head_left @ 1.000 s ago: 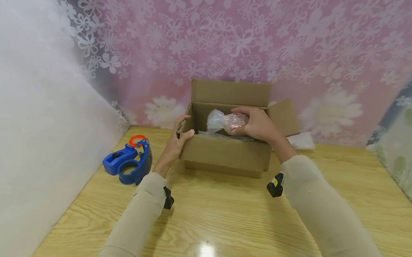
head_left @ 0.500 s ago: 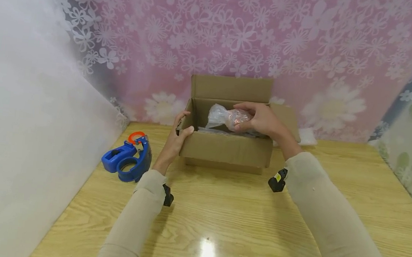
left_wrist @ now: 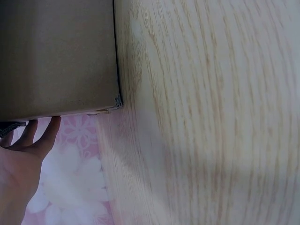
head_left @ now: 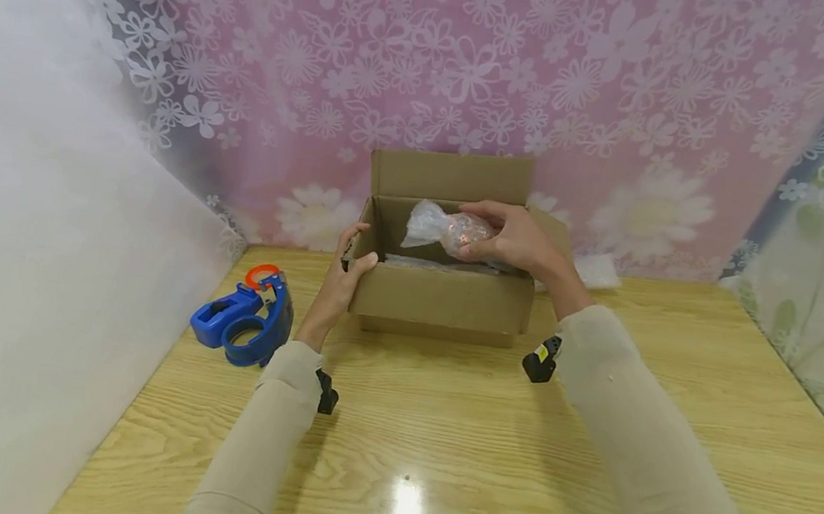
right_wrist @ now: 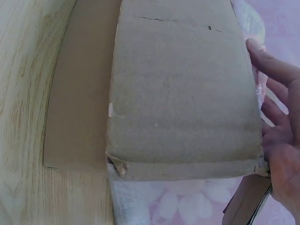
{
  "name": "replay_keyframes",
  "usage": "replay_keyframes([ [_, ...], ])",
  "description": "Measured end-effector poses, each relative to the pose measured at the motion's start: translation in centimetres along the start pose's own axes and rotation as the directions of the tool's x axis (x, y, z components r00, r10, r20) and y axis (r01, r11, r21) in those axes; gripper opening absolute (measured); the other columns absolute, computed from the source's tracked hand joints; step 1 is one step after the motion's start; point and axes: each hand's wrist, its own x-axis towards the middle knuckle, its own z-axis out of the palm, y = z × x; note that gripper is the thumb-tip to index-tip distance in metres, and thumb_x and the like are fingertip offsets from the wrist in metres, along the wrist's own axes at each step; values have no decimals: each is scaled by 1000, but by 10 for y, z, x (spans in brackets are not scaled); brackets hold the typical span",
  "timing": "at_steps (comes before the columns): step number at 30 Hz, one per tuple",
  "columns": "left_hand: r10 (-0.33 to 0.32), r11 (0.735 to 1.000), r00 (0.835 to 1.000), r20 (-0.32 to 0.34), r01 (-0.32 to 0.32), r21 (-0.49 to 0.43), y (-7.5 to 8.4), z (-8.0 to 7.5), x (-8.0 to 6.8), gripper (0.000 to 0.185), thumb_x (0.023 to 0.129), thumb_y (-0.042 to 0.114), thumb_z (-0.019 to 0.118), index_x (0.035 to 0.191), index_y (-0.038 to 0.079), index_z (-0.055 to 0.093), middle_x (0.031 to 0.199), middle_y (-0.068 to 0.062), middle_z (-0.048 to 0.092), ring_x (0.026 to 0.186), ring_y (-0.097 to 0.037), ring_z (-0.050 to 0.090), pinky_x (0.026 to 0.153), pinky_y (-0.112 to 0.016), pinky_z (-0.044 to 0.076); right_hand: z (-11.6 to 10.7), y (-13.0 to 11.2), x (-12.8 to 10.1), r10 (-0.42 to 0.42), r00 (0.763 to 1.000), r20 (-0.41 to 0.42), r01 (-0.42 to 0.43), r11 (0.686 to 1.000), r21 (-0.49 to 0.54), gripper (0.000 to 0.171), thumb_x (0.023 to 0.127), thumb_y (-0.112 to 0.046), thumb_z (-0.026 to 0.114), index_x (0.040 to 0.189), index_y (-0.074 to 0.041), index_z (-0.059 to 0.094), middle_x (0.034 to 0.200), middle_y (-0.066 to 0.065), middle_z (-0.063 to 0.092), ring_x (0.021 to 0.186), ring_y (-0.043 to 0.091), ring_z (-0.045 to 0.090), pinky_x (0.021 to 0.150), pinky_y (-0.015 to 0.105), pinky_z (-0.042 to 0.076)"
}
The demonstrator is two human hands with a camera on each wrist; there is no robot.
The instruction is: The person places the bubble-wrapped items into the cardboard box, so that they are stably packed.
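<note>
A brown cardboard box (head_left: 441,298) stands on the table with its top flaps spread. At its left end my left hand (head_left: 337,287) grips the wall, thumb over the front corner and fingers along the outside; in the left wrist view these fingers (left_wrist: 47,136) touch the cardboard. My right hand (head_left: 522,242) holds a bubble-wrapped bundle (head_left: 465,233) over the opening, its twisted end pointing left. Something pinkish with a pattern shows through the wrap, its kind unclear. More clear plastic wrap (head_left: 434,264) lies inside the box. The bundle's right end is hidden by my hand.
Two blue tape dispensers (head_left: 245,340), one with an orange-red ring (head_left: 262,276), sit left of the box. A white piece of wrap (head_left: 597,271) lies behind it to the right. The patterned pink curtain (head_left: 430,83) rises right behind the table (head_left: 380,421).
The bundle has risen slightly in my right hand and tilts a little more. My left hand keeps its hold on the box. The head view has shifted slightly.
</note>
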Motion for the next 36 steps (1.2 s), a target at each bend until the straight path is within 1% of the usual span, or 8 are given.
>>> replay_keyframes([
  [4,5,1000,1000,-7,-5,6,0,0,0,62,102,45,59,158,33,35,170,9,12,147,-36,27,113,-66,27,0,-1,-1,-29,999,-33,31,999,39,66,94,-25,80,153,-16,53,156,6,52,145,31,44,113,54,39],
  [10,8,1000,1000,-16,-8,-3,0,-1,0,61,101,44,59,157,33,36,169,8,13,140,-38,33,112,-65,29,-6,-3,-8,9,996,-94,0,995,96,61,96,-32,77,152,-23,54,154,-5,54,149,24,41,119,55,31],
  [16,0,1000,1000,-17,0,-16,0,-1,1,59,102,43,59,156,37,36,170,8,11,137,-37,36,110,-63,32,-6,-2,-5,-18,996,-93,30,990,135,59,97,-29,76,152,-20,55,154,0,54,148,28,42,119,54,32],
  [23,-6,1000,1000,-19,6,-16,-4,5,0,59,102,44,59,156,38,37,170,8,14,132,-39,41,108,-63,34,-10,-4,-6,-92,996,-11,92,994,57,61,99,-37,73,154,-23,52,155,4,54,145,30,46,114,54,39],
  [27,-6,1000,1000,-18,6,9,-5,6,0,60,99,49,60,154,42,37,169,8,14,135,-38,40,108,-64,34,-31,-9,-11,-101,995,9,101,995,-18,61,100,-42,70,156,-29,48,157,2,51,144,34,46,114,58,36],
  [31,-3,1000,1000,-24,3,8,-5,1,0,58,99,48,60,153,45,37,169,8,14,130,-39,44,107,-64,36,-62,-6,-17,-81,996,-31,81,997,-9,61,102,-35,68,158,-25,47,160,6,48,143,40,43,114,62,33],
  [33,-2,1000,1000,-21,2,2,-4,-2,0,58,101,46,60,154,44,37,170,8,13,124,-40,48,105,-63,38,-80,1,-23,-63,996,-58,62,998,-18,61,103,-34,67,159,-26,45,162,5,45,144,38,41,114,55,35],
  [36,-4,1000,1000,-20,4,-3,-3,-3,-1,59,101,46,59,155,43,36,169,8,14,120,-39,51,104,-62,39,-104,15,-37,-40,992,-119,33,998,-59,60,104,-34,65,159,-32,43,163,0,44,141,24,46,112,45,37],
])
